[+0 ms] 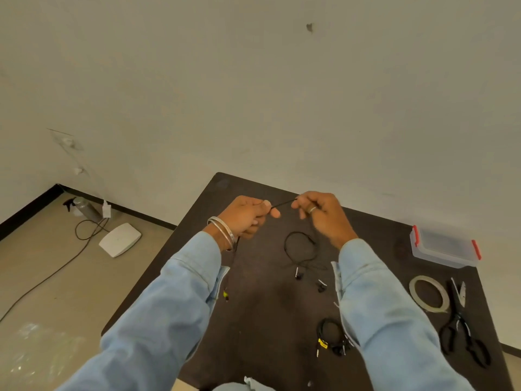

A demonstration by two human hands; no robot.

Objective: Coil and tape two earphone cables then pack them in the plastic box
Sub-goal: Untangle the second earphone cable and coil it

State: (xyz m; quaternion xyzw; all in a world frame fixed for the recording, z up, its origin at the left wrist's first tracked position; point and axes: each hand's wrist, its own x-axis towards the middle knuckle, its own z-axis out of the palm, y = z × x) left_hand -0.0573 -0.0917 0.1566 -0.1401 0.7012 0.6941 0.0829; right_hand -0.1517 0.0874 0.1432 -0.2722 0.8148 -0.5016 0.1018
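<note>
Landmark: we place everything against the tape roll point(429, 293), which lies flat on the dark table point(262, 306) toward its right side.

Left hand point(244, 218): far left of the tape roll and farther from us, raised above the table. Fingers curled closed, thumb and forefinger pinching the black cable point(283, 204).

Cable in hand: thin, black, stretched short and taut between the two hands. One tail drops under the left wrist to a small yellow-marked end point(225, 294) left of the tape roll.

Right hand point(321, 214): left of the tape roll and beyond it. Fingertips pressed together on the cable's other end, ring on one finger.

Loose earphone on table point(303, 256): between the hands and the tape roll, an open loop with two earbuds trailing toward us. We cannot tell whether it joins the held cable.

Coiled earphone point(331, 335): left of the tape roll and nearer us, already bundled, a yellow tag on it.

Handling, our judgement: very light, limp, springy; coils will unwind if let go. Best pinched on the cord, not tugged at buds or plug joints.

Scissors point(462, 325): just right of the tape roll.

Plastic box point(445, 247): beyond the tape roll, red clips, lid on, apparently empty.
</note>
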